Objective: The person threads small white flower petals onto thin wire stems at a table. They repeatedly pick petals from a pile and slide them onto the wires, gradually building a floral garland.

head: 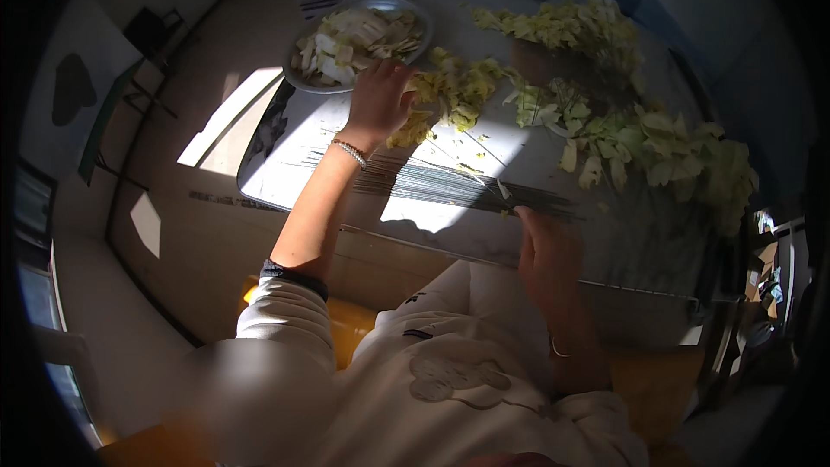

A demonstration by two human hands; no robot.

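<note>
My left hand [381,100] reaches to the near rim of a round metal bowl [294,80]. Its fingertips are beside the pale leaf-like pieces [337,55] heaped in the bowl, and whether they grip one is hidden. Near the table's front edge my right hand [548,243] pinches a thin stem [476,175] with a small whitish piece near the fingertips. Between the hands lies a bundle of long thin wire-like stems [428,176], side by side on the table. Yellow-green leaf clusters [457,87] lie just right of my left hand.
The marble-patterned table [421,214] has a sunlit patch and small yellow scraps. More leafy stems pile up at the back [570,26] and along the right side [674,143]. A yellow seat [350,327] is under me. A dark chair [155,32] stands at the far left.
</note>
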